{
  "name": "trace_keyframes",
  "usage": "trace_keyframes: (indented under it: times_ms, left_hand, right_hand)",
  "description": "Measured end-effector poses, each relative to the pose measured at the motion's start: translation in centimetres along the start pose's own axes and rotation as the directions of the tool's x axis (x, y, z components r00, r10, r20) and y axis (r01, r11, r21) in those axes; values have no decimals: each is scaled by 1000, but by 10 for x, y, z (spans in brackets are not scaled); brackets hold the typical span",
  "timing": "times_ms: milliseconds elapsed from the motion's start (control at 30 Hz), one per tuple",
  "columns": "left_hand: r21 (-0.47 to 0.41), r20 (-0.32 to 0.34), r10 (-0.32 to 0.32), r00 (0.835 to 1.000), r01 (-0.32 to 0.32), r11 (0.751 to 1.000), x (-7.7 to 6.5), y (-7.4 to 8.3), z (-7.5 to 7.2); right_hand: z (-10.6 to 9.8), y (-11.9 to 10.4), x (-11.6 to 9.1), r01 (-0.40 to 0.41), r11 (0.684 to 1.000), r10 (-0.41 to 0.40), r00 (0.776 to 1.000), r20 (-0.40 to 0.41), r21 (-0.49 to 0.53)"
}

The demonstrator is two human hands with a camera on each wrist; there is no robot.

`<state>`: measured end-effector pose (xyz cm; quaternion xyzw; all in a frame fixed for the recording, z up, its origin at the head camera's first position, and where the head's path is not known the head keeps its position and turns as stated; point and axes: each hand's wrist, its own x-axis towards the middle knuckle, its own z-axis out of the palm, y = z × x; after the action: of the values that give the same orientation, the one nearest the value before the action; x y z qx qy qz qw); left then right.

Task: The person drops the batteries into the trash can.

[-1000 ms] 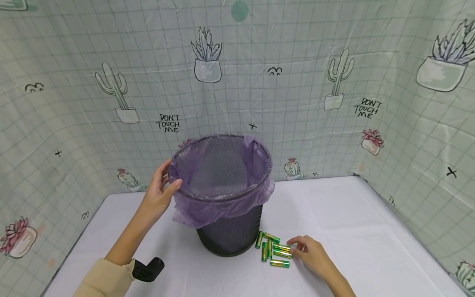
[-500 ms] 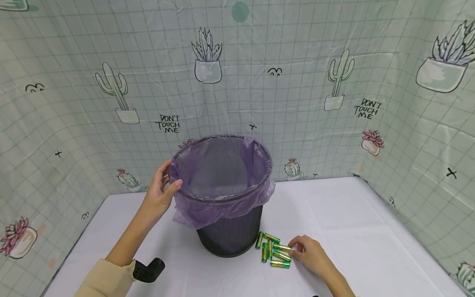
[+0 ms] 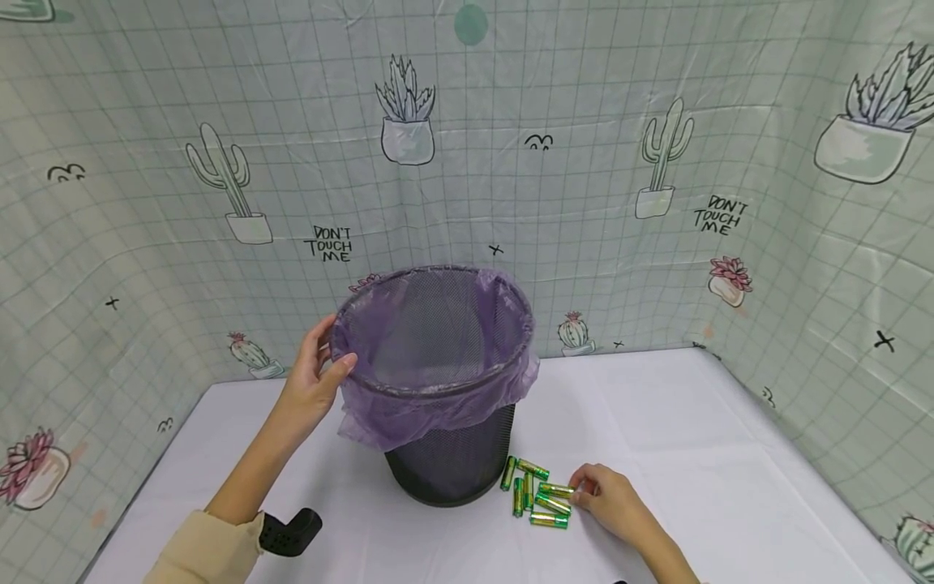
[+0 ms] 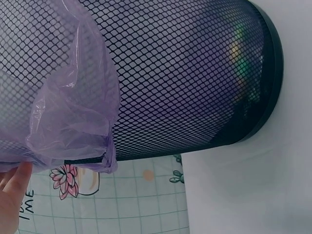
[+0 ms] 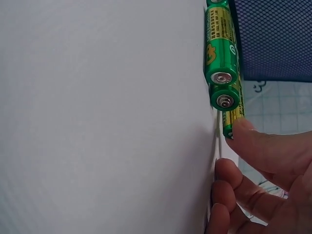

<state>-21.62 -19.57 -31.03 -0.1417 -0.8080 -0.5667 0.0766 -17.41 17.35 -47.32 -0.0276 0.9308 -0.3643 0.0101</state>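
Note:
A black mesh wastebasket (image 3: 452,466) stands upright on the white tabletop, lined with a thin purple bag (image 3: 438,418) folded over its rim. My left hand (image 3: 312,389) grips the rim on the left side, thumb over the edge. To the right of the base lie several green and gold batteries (image 3: 549,520) in a loose cluster. My right hand (image 3: 613,503) pinches the near end of one battery (image 3: 558,490) between thumb and forefinger. In the right wrist view the thumb (image 5: 251,141) touches that battery, while two others (image 5: 221,48) overlap it.
The white cloth-covered table (image 3: 679,438) ends at a printed grid curtain (image 3: 467,195) with cacti, which surrounds it at the back and sides. Through the mesh near the base, green and yellow patches (image 4: 239,58) show in the left wrist view.
The right fingers have closed on a battery's end and shifted it slightly away from the one beside it, which now lies slanted. The left hand and wastebasket have stayed put.

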Motion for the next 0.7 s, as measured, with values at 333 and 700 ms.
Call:
trace_keyframes:
  times_ms: [333,700]
  left_hand:
    - [-6,-5,12,1000,-12,1000,-1,0,1]
    - [3,-4,14,1000,-14,1000,-1,2,0]
  right_hand:
    - [-9,-2,-6,27,999,-28,999,26,42]
    - [-29,-26,-6,-10,986,19,998,-53,167]
